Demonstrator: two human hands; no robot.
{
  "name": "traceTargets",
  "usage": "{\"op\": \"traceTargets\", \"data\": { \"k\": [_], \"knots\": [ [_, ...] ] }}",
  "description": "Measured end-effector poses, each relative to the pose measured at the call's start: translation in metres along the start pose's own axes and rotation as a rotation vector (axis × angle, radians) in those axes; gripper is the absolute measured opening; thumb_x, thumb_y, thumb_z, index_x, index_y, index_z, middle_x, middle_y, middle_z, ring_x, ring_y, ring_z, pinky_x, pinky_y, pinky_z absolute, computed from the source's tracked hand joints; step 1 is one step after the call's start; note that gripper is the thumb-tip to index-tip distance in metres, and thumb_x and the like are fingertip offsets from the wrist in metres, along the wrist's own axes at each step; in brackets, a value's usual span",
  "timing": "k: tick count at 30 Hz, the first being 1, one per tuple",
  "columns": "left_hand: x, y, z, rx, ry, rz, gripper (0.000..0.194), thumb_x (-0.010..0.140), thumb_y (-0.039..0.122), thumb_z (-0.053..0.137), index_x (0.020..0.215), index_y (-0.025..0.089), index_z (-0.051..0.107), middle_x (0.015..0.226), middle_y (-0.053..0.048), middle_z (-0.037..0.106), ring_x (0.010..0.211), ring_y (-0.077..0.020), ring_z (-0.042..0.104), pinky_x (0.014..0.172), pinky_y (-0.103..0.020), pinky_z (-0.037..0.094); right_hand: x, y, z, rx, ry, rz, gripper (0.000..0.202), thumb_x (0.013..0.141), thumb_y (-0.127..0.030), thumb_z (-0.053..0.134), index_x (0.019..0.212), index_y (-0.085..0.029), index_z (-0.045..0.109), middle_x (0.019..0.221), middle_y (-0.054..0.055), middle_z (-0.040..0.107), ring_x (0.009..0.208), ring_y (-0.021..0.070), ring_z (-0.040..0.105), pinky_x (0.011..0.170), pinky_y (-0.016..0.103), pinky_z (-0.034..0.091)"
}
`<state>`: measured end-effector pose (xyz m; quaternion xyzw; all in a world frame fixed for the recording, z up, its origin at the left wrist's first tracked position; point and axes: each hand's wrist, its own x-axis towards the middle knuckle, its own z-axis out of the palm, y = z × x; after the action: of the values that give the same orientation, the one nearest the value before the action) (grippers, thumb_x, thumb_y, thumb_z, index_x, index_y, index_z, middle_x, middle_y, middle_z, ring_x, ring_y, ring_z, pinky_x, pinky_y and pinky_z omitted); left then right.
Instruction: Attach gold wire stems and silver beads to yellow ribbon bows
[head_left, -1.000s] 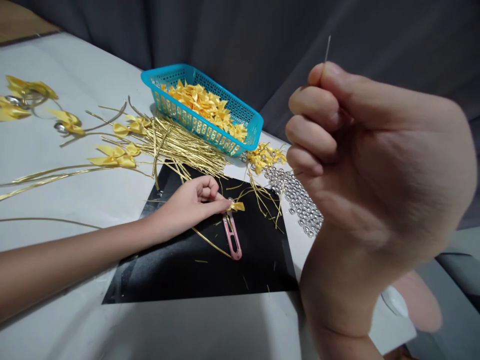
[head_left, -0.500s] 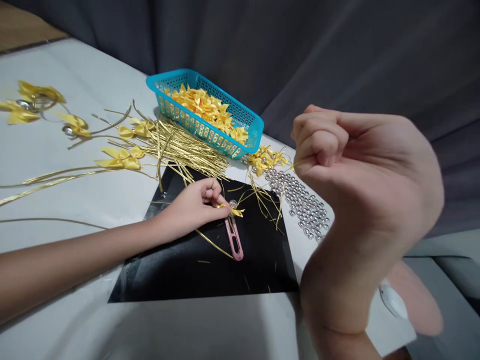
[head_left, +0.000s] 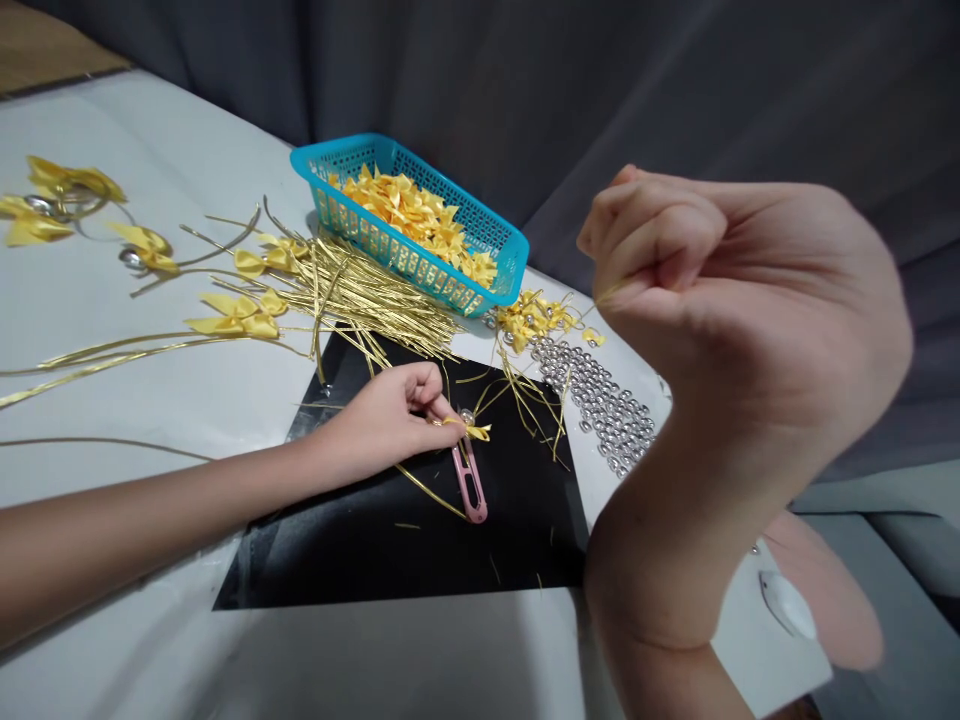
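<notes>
Over the black mat [head_left: 360, 560], my left hand [head_left: 409, 405] is closed in a pinch on a small yellow ribbon bow [head_left: 477, 432]. A silver bead [head_left: 467, 416] sits against the bow. Just below my fingertips lies a pink slotted piece [head_left: 470, 490] like a hair clip, partly hidden at its top. Raised close to the camera, my right hand [head_left: 660, 240] is curled shut, with a thin gold cord [head_left: 611, 296] showing at its fingers. What else that fist might hold is hidden. A gold twist strand [head_left: 431, 490] runs beside the pink piece.
A blue basket [head_left: 420, 255] of yellow bows stands behind a heap of gold strands [head_left: 367, 300]. Silver beads [head_left: 600, 405] are spread right of the mat. Beaded bows [head_left: 536, 320] lie behind them; more bows [head_left: 240, 312] are at left. A white device [head_left: 786, 603] sits lower right.
My right hand has risen slightly, and the gold cord at its fingers shows more. The left hand keeps its pinch on the bow, shifted slightly right and down.
</notes>
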<state>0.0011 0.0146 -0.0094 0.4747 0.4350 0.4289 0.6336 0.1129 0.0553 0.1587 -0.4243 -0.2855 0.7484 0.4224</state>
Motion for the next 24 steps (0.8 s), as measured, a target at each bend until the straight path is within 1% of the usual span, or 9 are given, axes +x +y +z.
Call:
{"op": "traceTargets", "data": {
  "k": [4,6,8,10,12,15,17,20,24],
  "knots": [
    [-0.001,-0.001,0.000,-0.021,-0.028,0.007,0.034,0.065,0.016,0.070,0.063,0.021,0.036,0.064,0.004,0.065,0.067,-0.0133,0.066,0.063,-0.023,0.046,0.014,-0.004,-0.008,0.200,0.000,-0.020,0.041,0.092,-0.015,0.006,0.051,-0.019,0.010,0.048,-0.009,0.010,0.033,-0.0014,0.009,0.029,0.009,0.012],
    [-0.001,-0.001,0.000,-0.006,-0.028,0.012,0.028,0.066,0.018,0.070,0.068,0.020,0.042,0.068,0.004,0.064,0.070,-0.0132,0.066,0.068,-0.024,0.047,0.021,-0.007,-0.014,0.298,-0.019,-0.025,0.041,0.094,-0.018,0.007,0.052,-0.016,0.007,0.049,-0.009,0.010,0.035,-0.0022,0.007,0.030,0.012,0.010],
    [-0.002,0.000,-0.001,0.008,-0.032,0.005,0.024,0.067,0.021,0.069,0.073,0.019,0.046,0.069,0.004,0.063,0.071,-0.0130,0.065,0.069,-0.025,0.047,0.027,-0.009,-0.019,0.331,-0.043,-0.005,0.039,0.095,-0.020,0.003,0.056,-0.012,0.002,0.051,-0.009,0.009,0.037,-0.0039,0.005,0.031,0.014,0.008],
    [-0.003,0.003,-0.001,0.013,-0.045,-0.011,0.022,0.068,0.022,0.069,0.075,0.019,0.048,0.069,0.004,0.061,0.070,-0.0126,0.063,0.069,-0.024,0.046,0.030,-0.009,-0.021,0.238,-0.017,-0.009,0.036,0.094,-0.021,-0.001,0.060,-0.012,-0.001,0.051,-0.009,0.008,0.036,-0.0046,0.005,0.032,0.013,0.009],
    [-0.003,0.006,-0.001,0.022,-0.053,-0.028,0.021,0.068,0.022,0.068,0.075,0.018,0.048,0.068,0.005,0.061,0.069,-0.0118,0.062,0.068,-0.023,0.044,0.031,-0.008,-0.020,0.032,0.059,-0.060,0.037,0.095,-0.016,0.002,0.059,-0.015,-0.001,0.050,-0.008,0.007,0.034,-0.0034,0.007,0.030,0.009,0.012],
    [-0.004,0.008,-0.001,0.036,-0.058,-0.047,0.020,0.067,0.022,0.067,0.075,0.017,0.049,0.066,0.005,0.061,0.067,-0.0102,0.060,0.067,-0.022,0.042,0.029,-0.007,-0.019,-0.312,0.139,-0.157,0.045,0.098,-0.007,0.011,0.055,-0.018,0.003,0.050,-0.007,0.004,0.033,-0.0005,0.009,0.028,0.006,0.016],
    [-0.003,0.008,-0.001,0.041,-0.065,-0.051,0.019,0.067,0.022,0.066,0.075,0.017,0.050,0.064,0.005,0.060,0.064,-0.0091,0.057,0.064,-0.020,0.041,0.029,-0.008,-0.019,-0.461,0.153,-0.212,0.049,0.098,-0.002,0.012,0.052,-0.018,0.008,0.052,-0.007,0.002,0.033,0.0001,0.010,0.029,0.006,0.017],
    [-0.004,0.007,-0.002,0.057,-0.078,-0.041,0.016,0.067,0.021,0.065,0.075,0.016,0.051,0.059,0.006,0.057,0.059,-0.0077,0.054,0.060,-0.019,0.039,0.029,-0.010,-0.022,-0.495,0.177,-0.260,0.052,0.097,0.000,0.010,0.048,-0.018,0.015,0.050,-0.007,0.005,0.033,0.0010,0.010,0.030,0.008,0.018],
    [-0.004,0.005,-0.003,0.082,-0.094,-0.009,0.012,0.067,0.019,0.063,0.075,0.016,0.055,0.059,0.006,0.057,0.059,-0.0075,0.052,0.060,-0.019,0.039,0.030,-0.011,-0.023,-0.383,0.224,-0.228,0.053,0.098,-0.005,0.012,0.047,-0.019,0.017,0.046,-0.007,0.010,0.033,0.0021,0.013,0.033,0.010,0.024]
  ]
}}
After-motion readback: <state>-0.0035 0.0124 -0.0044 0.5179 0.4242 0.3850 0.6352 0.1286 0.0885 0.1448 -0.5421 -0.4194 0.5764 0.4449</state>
